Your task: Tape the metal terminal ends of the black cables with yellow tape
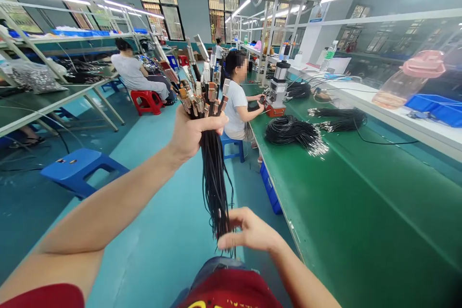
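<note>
Black cable bundle [213, 168] is gathered, no tie visible, hanging from the person's left hand [193, 131], which is wrapped around it below the connectors [202, 96]; right hand [249, 231], apart below, curls at the lower strands [219, 219], grip unclear; coiled cables [288, 131] lie beyond it, rightward.

Black is seen on cables [213, 163], silver and copper on plug ends [212, 89]; near-left stool [81, 160] coloured blue, far-left stool [146, 101] red; right table [361, 192] green; near shirt [234, 284] dark red, printed yellow.
</note>
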Motion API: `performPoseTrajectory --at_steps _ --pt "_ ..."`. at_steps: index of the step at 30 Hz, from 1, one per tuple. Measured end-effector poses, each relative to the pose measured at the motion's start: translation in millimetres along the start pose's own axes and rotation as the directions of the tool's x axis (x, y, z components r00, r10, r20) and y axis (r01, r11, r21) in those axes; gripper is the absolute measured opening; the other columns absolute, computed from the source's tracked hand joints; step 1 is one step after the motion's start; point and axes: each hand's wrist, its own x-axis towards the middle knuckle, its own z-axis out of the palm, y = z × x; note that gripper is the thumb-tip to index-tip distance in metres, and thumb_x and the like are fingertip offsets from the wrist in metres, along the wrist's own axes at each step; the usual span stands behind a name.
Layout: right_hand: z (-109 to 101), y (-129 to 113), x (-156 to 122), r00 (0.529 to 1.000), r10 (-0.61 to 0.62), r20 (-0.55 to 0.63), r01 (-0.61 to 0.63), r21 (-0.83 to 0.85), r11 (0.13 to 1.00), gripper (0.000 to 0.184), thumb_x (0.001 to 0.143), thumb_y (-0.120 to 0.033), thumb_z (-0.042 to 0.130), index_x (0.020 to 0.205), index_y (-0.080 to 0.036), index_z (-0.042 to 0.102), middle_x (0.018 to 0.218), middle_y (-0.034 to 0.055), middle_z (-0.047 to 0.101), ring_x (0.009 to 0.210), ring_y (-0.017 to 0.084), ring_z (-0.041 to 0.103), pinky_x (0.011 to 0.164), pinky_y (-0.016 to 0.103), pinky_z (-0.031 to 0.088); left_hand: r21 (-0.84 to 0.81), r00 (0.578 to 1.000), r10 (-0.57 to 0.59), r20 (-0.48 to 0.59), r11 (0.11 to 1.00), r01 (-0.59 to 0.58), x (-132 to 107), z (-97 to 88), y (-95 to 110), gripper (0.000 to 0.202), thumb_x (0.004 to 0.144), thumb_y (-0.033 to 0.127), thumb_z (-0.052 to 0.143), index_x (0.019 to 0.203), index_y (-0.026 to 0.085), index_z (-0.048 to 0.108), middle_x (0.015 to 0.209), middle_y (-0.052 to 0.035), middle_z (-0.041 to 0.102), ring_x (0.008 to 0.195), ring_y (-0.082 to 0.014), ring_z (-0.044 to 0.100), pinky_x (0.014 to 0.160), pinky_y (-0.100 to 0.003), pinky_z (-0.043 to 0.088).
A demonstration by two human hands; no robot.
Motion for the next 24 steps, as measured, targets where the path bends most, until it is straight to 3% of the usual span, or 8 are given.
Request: performPoseTrajectory --at_steps 1,5,9,14,17,19,21,24 --pt "1 2 -2 1.000 0.010 0.024 -0.010 0.040 0.999 0.033 0.073 -0.047 0.075 0.076 -0.016 0.061 0.068 -0.0025 0.057 0.063 0.013 0.052 0.057 0.023 0.040 -0.001 1.000 0.006 -0.005 1.000 -0.006 1 -0.5 -1 0.012 0.061 0.013 0.075 0.061 0.018 0.064 0.058 0.0012 0.059 0.047 -0.0126 0.051 0.048 -0.029 0.043" --pt "-6 7 -9 0.874 0.021 -0.485 -0.081 -0.102 0.991 0.024 0.076 -0.038 0.073 0.085 -0.019 0.061 0.073 -0.0024 0.056 0.058 0.011 0.045 0.053 0.022 0.037 0.020 0.996 0.056 -0.068 0.998 -0.055 5 -3.9 -3 0.015 0.060 0.010 0.076 0.061 0.019 0.064 0.058 0.0029 0.059 0.046 -0.0120 0.053 0.047 -0.029 0.044" --pt "-23 7 -23 0.971 0.105 -0.213 -0.135 -0.129 0.982 0.024 0.078 -0.039 0.072 0.089 -0.019 0.063 0.070 -0.0023 0.058 0.056 0.012 0.050 0.053 0.023 0.041 0.036 0.993 0.057 -0.102 0.998 -0.054 6 -5.9 -4 0.016 0.060 0.009 0.076 0.063 0.019 0.064 0.060 0.0037 0.060 0.046 -0.0119 0.054 0.047 -0.028 0.044" --pt "-35 0 -11 0.862 -0.098 -0.497 -0.011 -0.211 0.978 0.029 0.079 -0.039 0.073 0.099 -0.020 0.063 0.104 0.0053 0.062 0.095 0.020 0.057 0.084 0.032 0.047 0.033 0.990 0.062 -0.127 0.998 -0.058 3 0.1 -8 0.016 0.060 0.011 0.076 0.070 0.019 0.067 0.062 0.0036 0.061 0.047 -0.0122 0.053 0.047 -0.029 0.044" --pt "-14 -5 7 0.926 -0.095 -0.365 0.104 0.004 0.995 0.035 0.075 -0.042 0.076 0.099 -0.021 0.063 0.101 0.0030 0.063 0.096 0.019 0.059 0.085 0.031 0.048 0.018 0.993 0.061 -0.098 0.998 -0.059 1 6.2 -8 0.014 0.061 0.012 0.076 0.070 0.020 0.068 0.062 0.0031 0.061 0.047 -0.0121 0.052 0.047 -0.028 0.043" --pt "1 -6 11 0.993 -0.108 -0.047 0.114 0.175 0.978 0.038 0.071 -0.048 0.078 0.092 -0.019 0.066 0.098 0.0030 0.064 0.091 0.019 0.061 0.080 0.030 0.050 0.013 0.997 0.045 -0.058 0.999 -0.044 0 8.7 -6 0.015 0.062 0.012 0.076 0.071 0.020 0.068 0.061 0.0025 0.061 0.047 -0.0125 0.052 0.047 -0.029 0.043" --pt "7 -4 10 0.967 -0.120 0.224 0.070 0.219 0.973 0.039 0.071 -0.053 0.077 0.084 -0.017 0.070 0.097 0.0046 0.065 0.086 0.019 0.063 0.076 0.030 0.051 0.014 0.999 0.033 -0.032 0.999 -0.032 -1 9.1 -4 0.013 0.062 0.012 0.076 0.069 0.019 0.067 0.059 0.0021 0.060 0.047 -0.0127 0.052 0.047 -0.029 0.043" --pt "3 3 7 0.998 -0.061 0.034 0.061 0.020 0.998 0.043 0.073 -0.054 0.075 0.097 -0.019 0.072 0.103 0.0064 0.065 0.092 0.021 0.061 0.081 0.032 0.049 0.004 0.997 0.052 -0.054 0.999 -0.052 1 6.7 -2 0.012 0.062 0.012 0.075 0.064 0.020 0.066 0.058 0.0025 0.059 0.047 -0.0126 0.052 0.047 -0.029 0.043"
